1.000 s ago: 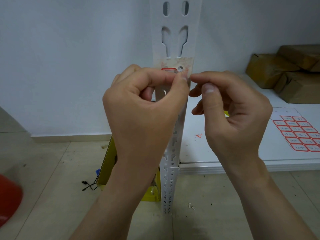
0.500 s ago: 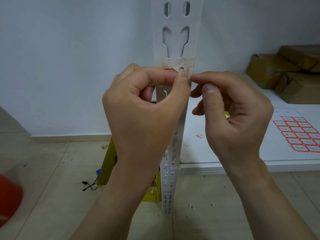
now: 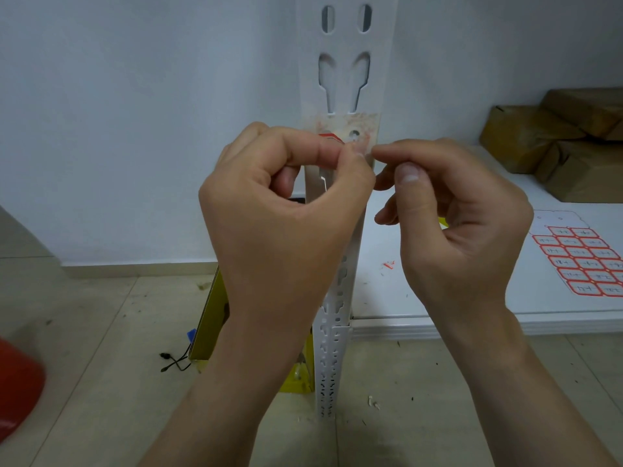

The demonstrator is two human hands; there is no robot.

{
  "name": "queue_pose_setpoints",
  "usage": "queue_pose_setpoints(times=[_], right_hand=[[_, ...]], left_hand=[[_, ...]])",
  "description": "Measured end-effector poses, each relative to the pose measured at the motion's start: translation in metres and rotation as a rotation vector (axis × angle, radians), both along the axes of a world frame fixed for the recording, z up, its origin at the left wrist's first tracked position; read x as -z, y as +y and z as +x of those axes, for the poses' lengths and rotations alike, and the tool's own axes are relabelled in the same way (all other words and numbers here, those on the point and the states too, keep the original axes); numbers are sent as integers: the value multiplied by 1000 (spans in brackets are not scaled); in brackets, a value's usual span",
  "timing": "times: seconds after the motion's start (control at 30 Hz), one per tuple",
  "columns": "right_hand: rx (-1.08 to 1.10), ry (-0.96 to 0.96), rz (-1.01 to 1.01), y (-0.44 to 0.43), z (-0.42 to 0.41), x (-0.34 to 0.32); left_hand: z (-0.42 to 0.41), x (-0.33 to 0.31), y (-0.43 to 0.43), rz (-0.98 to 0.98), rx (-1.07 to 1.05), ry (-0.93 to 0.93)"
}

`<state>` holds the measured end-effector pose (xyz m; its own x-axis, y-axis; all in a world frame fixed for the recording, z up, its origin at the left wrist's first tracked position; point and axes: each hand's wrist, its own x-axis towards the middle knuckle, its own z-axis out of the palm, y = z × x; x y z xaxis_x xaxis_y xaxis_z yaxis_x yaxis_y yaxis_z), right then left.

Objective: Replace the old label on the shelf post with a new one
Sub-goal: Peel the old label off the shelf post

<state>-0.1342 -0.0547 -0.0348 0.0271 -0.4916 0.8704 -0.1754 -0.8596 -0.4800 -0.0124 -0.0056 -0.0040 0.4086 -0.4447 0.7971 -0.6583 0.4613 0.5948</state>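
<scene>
A white slotted shelf post rises in the middle of the view. The old label sits on it as a torn, stained patch with a scrap of red border. My left hand covers the post in front, its thumb and forefinger pinched on the label's lower edge. My right hand is curled just right of the post, its forefinger tip touching the post's edge beside my left thumb; I see nothing in it. A sheet of new red-bordered labels lies on the white shelf at the right.
Brown wrapped parcels are stacked at the back right of the shelf. A small red label scrap lies on the shelf. A yellow box and a black cord are on the tiled floor left of the post. A red object sits at the left edge.
Hardly anything has moved. My left fingertips have shifted slightly on the label's lower edge, and both hands stay at the post.
</scene>
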Motion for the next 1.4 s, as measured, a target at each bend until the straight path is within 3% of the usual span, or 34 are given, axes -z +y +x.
queue_pose_setpoints(times=[1.0,1.2,1.4], right_hand=[[-58,39,77,18,-25,1],[-105,178,95,20,-58,8],[35,137,219,9,-92,16]], left_hand=[[-18,-7,19,-34,-35,36],[-50,2,16,96,77,42],[-91,13,-5,260,216,225]])
